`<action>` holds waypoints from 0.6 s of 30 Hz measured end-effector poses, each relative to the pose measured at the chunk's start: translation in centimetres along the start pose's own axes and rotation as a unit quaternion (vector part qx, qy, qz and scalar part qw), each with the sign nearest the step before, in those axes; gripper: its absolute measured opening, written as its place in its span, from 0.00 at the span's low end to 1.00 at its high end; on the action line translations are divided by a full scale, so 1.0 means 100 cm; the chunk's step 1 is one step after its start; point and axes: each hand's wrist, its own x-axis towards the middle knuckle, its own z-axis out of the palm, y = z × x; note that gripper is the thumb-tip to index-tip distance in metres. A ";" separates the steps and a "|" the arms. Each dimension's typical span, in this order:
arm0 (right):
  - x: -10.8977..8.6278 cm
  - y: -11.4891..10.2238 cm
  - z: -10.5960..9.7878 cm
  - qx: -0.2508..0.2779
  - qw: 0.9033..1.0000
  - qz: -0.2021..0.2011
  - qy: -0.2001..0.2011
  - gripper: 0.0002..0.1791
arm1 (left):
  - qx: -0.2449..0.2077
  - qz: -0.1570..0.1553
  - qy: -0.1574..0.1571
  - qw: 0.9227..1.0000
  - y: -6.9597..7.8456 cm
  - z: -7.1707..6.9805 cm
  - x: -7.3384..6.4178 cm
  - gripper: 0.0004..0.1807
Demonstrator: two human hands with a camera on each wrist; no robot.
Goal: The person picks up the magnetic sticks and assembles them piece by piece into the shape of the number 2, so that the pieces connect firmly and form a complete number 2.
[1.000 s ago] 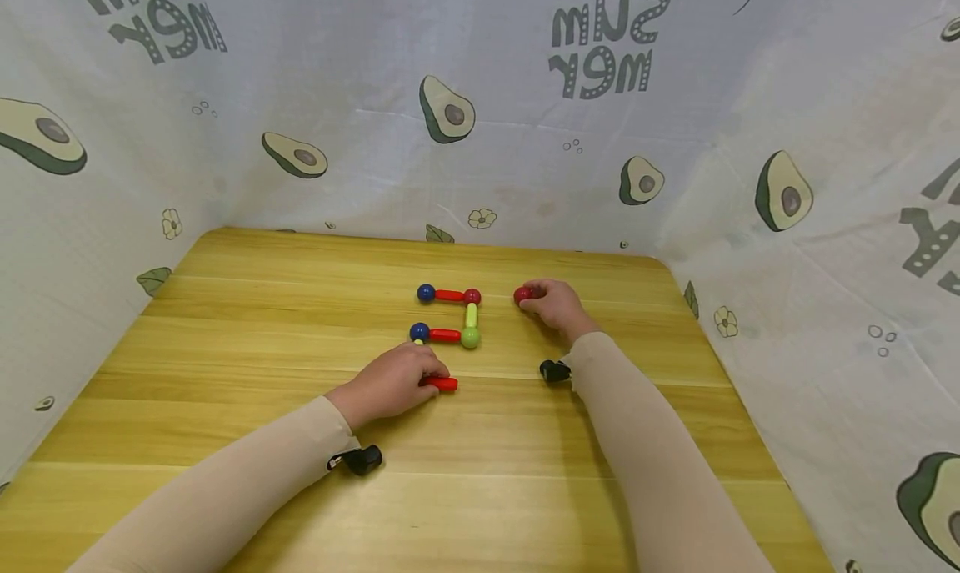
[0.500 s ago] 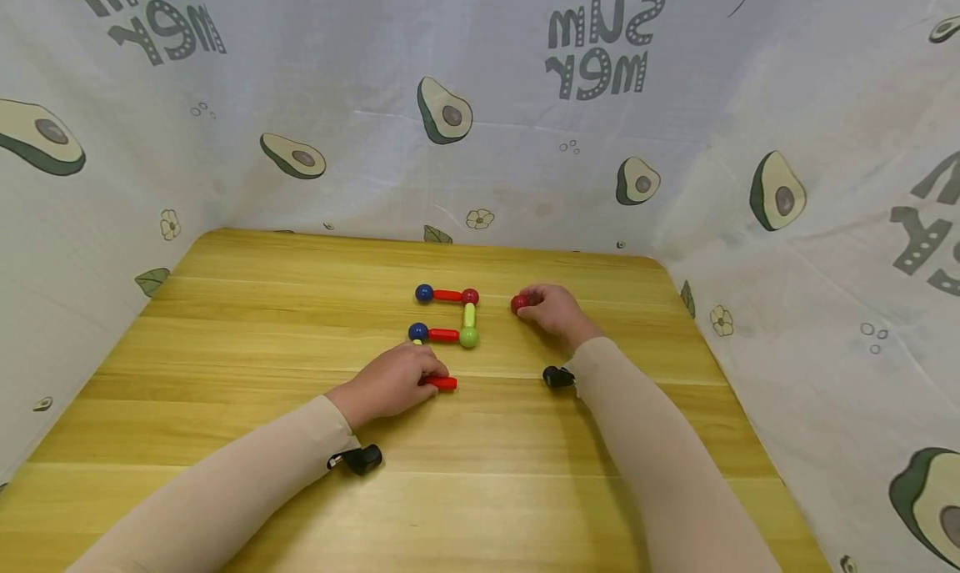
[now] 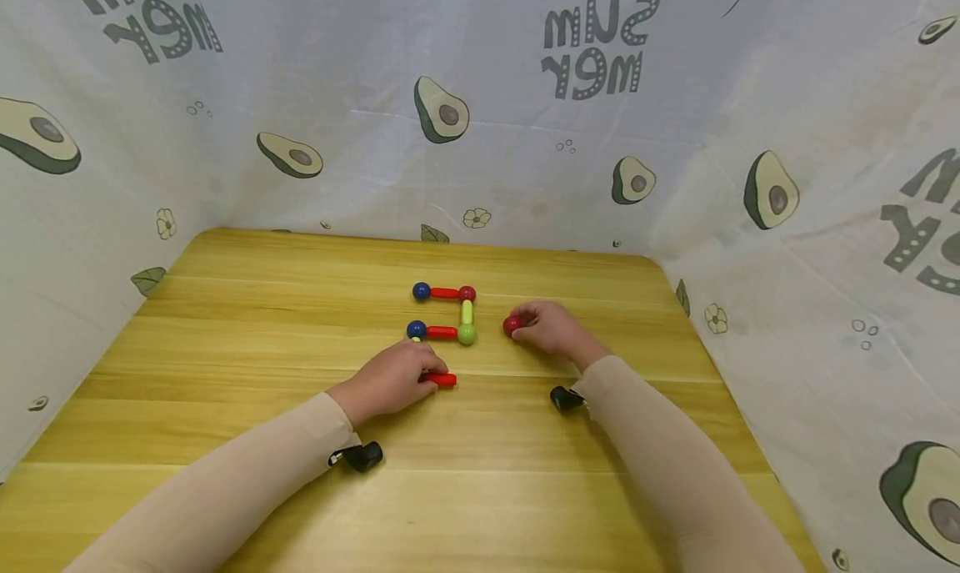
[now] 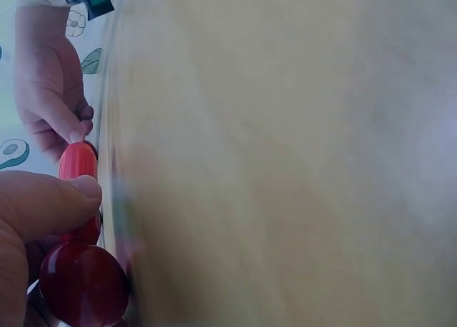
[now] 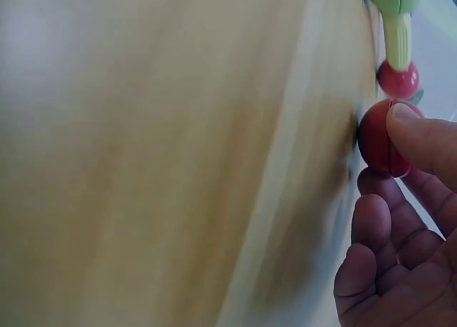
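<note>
My left hand [image 3: 392,377] pinches a red rod [image 3: 442,379] whose free end points right. In the left wrist view a dark red ball [image 4: 84,284] sits at the rod's near end, by the thumb. Between thumb and fingers, my right hand [image 3: 553,331] holds a red ball [image 3: 512,324], close to the table top. Just beyond the left hand lies a chain of magnetic rods and balls: two blue balls [image 3: 422,291], two red rods [image 3: 442,333], a red ball, a yellow-green rod [image 3: 467,313] and a green ball [image 3: 467,334]. A yellowish piece below the nearer blue ball is mostly hidden by the left hand.
The wooden table [image 3: 300,306] carries the pieces. A white cloth [image 3: 360,189] printed with avocados hangs behind it and along both sides. Small black cameras [image 3: 363,457] are worn at both wrists.
The right hand has moved toward me and slightly left with the red ball, ending nearer the left hand's height. The left hand still holds the red rod in nearly the same place.
</note>
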 end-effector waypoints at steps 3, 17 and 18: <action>-0.004 -0.001 0.003 -0.008 1.000 -0.014 -0.011 0.22 | -0.001 -0.009 0.002 1.000 0.000 0.001 0.002 0.11; -0.019 -0.011 0.019 -0.008 0.999 -0.039 -0.031 0.17 | -0.012 -0.016 0.004 1.000 -0.007 -0.001 0.017 0.11; -0.020 -0.012 0.020 -0.007 0.999 -0.040 -0.033 0.17 | -0.011 -0.016 0.005 1.000 -0.008 -0.001 0.018 0.11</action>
